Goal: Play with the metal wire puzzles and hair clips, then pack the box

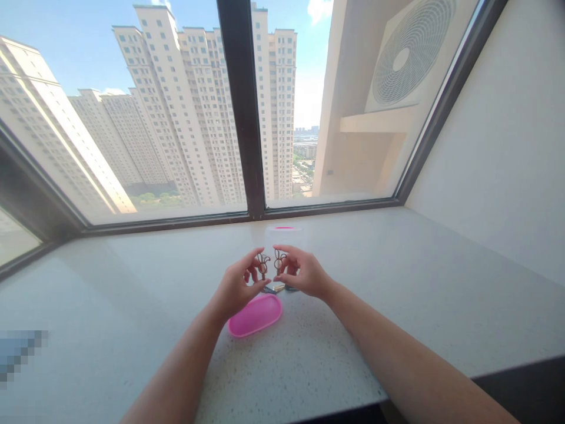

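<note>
Between the thumb and fingers of my left hand (242,278) is a small brown looped piece (263,266), held upright. My right hand (308,272) pinches a similar brown looped piece (278,263) in the same way. The two pieces face each other a short gap apart, above the counter. Both have thin curved loops at the top and a short stem below; their exact kind is too small to tell. Under the hands lie a few small dark and gold items (278,288), partly covered by the fingers. A pink oval tray or lid (256,316) rests below my left hand.
Behind the hands stands a translucent container (285,235) with some pink at its top. The speckled white counter (309,359) runs back to a dark-framed window (253,147). A white wall (494,153) bounds the right side. A blurred bluish patch (17,350) shows at left.
</note>
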Action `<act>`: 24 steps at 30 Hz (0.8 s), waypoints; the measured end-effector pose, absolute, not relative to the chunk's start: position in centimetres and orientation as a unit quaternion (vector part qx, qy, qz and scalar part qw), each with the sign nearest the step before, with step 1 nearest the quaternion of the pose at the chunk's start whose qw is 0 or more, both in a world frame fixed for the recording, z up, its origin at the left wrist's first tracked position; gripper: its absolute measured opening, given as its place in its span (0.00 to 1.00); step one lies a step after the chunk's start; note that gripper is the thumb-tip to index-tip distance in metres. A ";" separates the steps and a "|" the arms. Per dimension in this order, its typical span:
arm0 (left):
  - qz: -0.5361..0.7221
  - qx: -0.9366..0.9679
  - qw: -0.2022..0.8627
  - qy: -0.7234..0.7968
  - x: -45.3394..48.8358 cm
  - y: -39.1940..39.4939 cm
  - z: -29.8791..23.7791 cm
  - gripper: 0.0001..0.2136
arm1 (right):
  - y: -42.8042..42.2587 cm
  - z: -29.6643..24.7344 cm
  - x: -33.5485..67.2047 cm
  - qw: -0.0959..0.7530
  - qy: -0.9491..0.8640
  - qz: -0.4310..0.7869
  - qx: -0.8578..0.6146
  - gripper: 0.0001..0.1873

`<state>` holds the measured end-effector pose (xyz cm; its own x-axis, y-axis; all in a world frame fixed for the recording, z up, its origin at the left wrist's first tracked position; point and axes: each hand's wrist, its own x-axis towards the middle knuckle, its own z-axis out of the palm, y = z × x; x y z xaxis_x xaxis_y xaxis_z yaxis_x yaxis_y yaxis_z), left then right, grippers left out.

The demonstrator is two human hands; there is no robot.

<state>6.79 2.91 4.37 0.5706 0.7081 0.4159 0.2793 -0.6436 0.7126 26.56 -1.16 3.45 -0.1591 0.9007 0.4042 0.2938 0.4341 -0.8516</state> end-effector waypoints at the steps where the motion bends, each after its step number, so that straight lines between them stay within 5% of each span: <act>1: 0.358 0.833 0.297 0.299 6.8 2.9 4.5 0.27 | -1.2 3.5 26.6 0.485 -0.694 0.314 -0.431 0.36; 24: 0.350 0.836 0.281 0.316 6.8 2.6 4.8 0.23 | -1.0 3.1 26.6 0.462 -0.707 0.306 -0.439 0.36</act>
<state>6.78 2.61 4.85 0.5555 0.7253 0.4067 0.3324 -0.6420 0.6909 26.56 -0.97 3.06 -0.1877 0.9033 0.3857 0.3381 0.4281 -0.8381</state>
